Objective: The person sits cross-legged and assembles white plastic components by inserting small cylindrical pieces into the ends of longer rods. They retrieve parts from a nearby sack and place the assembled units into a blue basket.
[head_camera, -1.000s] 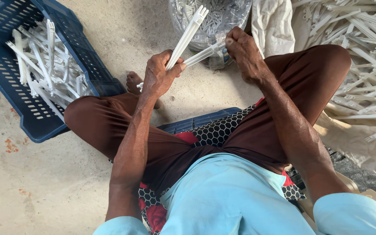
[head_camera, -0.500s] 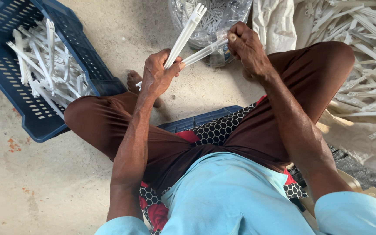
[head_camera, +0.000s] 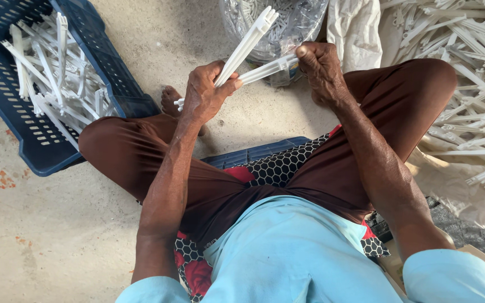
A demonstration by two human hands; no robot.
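Note:
My left hand [head_camera: 204,92] grips a bundle of long white plastic strips [head_camera: 248,44] that stick up and to the right. My right hand [head_camera: 321,70] pinches the end of another white plastic strip [head_camera: 265,69], which lies between both hands and meets the bundle at my left thumb. Both hands are raised above my knees, in front of a clear plastic bag [head_camera: 287,25] of small white parts.
A blue perforated crate [head_camera: 94,62] at the left holds several white strips. A large heap of white strips [head_camera: 467,84] lies at the right, beside a white sack [head_camera: 355,31]. I sit on a patterned cushion [head_camera: 279,165] over a blue crate on a concrete floor.
My right hand has shifted slightly down and left, bringing its strip closer to the bundle. The left hand and its bundle stay almost still.

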